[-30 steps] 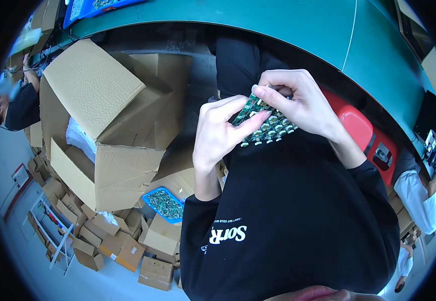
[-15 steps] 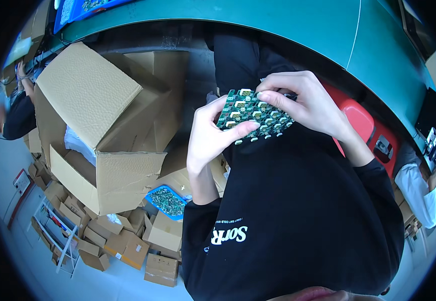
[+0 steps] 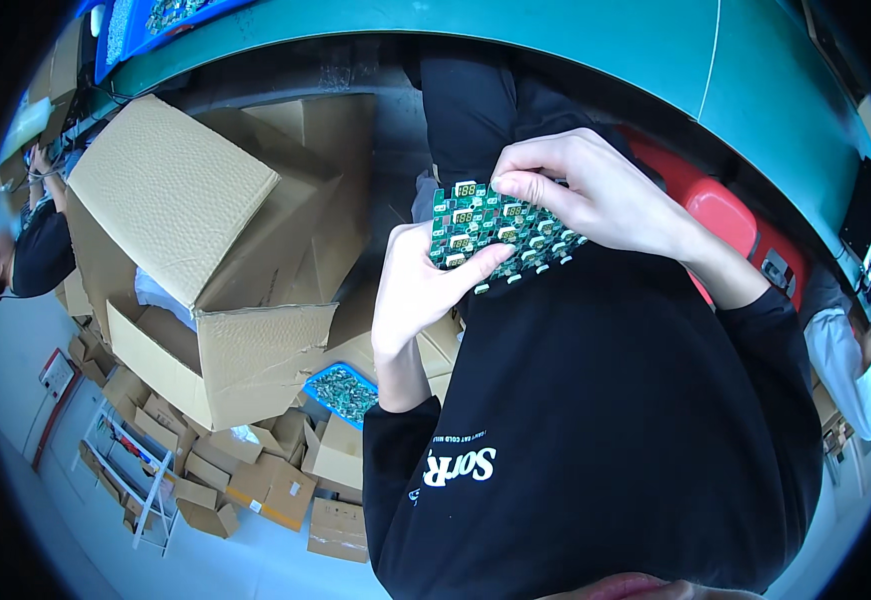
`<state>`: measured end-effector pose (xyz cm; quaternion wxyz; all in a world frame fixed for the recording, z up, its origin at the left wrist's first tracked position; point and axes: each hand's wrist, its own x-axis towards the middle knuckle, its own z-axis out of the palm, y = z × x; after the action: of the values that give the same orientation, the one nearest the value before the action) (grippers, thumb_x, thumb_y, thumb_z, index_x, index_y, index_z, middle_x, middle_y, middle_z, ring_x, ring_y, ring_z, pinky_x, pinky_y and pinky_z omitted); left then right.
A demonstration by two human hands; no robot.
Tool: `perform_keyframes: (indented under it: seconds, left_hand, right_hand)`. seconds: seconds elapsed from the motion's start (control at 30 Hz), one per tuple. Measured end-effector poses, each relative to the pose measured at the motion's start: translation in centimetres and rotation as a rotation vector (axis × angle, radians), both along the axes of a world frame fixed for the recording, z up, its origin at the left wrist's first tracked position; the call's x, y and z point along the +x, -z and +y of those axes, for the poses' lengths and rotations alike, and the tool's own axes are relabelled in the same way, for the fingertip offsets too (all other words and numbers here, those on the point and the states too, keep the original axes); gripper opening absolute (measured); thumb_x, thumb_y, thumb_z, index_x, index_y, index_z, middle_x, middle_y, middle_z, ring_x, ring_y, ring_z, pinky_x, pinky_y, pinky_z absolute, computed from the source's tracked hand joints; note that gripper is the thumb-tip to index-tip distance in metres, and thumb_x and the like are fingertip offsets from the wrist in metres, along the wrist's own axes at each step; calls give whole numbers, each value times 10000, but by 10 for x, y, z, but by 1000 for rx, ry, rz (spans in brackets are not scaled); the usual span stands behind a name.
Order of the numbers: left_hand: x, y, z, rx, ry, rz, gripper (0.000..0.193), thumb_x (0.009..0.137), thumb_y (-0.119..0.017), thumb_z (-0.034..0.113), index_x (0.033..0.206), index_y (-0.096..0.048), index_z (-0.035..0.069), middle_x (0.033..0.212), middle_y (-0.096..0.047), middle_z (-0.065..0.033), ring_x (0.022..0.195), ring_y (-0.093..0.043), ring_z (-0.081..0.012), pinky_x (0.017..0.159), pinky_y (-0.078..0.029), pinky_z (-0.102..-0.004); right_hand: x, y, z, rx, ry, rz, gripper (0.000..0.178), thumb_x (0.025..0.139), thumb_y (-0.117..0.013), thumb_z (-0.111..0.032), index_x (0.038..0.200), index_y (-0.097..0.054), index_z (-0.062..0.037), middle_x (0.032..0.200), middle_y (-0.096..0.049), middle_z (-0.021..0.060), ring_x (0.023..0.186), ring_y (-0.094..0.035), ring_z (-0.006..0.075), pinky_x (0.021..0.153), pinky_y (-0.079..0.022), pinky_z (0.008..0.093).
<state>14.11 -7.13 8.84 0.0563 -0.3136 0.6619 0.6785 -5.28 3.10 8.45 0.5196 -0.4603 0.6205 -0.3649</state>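
Between my two hands is a green circuit board panel (image 3: 530, 238), made up of several small boards with pale display modules on them. My left hand (image 3: 417, 278) grips its left edge, thumb lying on top and the fingers hidden beneath. Around the far edge, my right hand (image 3: 580, 190) is closed with the thumb and index finger pinching the panel. The panel is tilted and held in the air in front of my black top. Its right part is partly covered by my right hand.
A large open cardboard box (image 3: 255, 350) stands at my left, with a pale plastic bag (image 3: 163, 298) inside. Beyond it are a blue tray (image 3: 343, 392) of small boards and several cartons (image 3: 265, 490). A green table (image 3: 595, 70) curves across the far side, near a red chair (image 3: 720, 215).
The panel has turned slightly, showing its displays more face-on. My right hand has shifted a little left and up along the far edge. My left hand keeps its grip.
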Motion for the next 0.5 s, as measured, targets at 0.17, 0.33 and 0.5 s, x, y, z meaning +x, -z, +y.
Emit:
perform_keyframes:
  seconds: [0.17,0.33,0.5]
  left_hand:
    - [1,4,5,-3,-111,12,195,805,-763,127,949,-716,5,756,-713,-32,652,-637,-54,601,-494,-218]
    - [5,10,4,29,-175,72,185,801,-768,106,951,-720,10,750,-710,-20,643,-622,-47,587,-479,-211]
    - [7,12,0,3,-95,128,198,788,-780,97,961,-725,17,746,-707,-15,635,-609,-37,576,-467,-203]
  right_hand:
    - [0,9,-3,-201,29,93,223,939,-570,-196,875,-612,13,744,-614,115,679,-599,268,637,-464,330]
    - [-7,1,-8,-150,-33,77,224,927,-596,-206,866,-636,5,724,-623,93,636,-589,217,601,-451,307]
    - [-14,1,-12,-30,-120,-18,230,925,-608,-212,860,-653,5,690,-615,72,596,-550,154,565,-424,272]
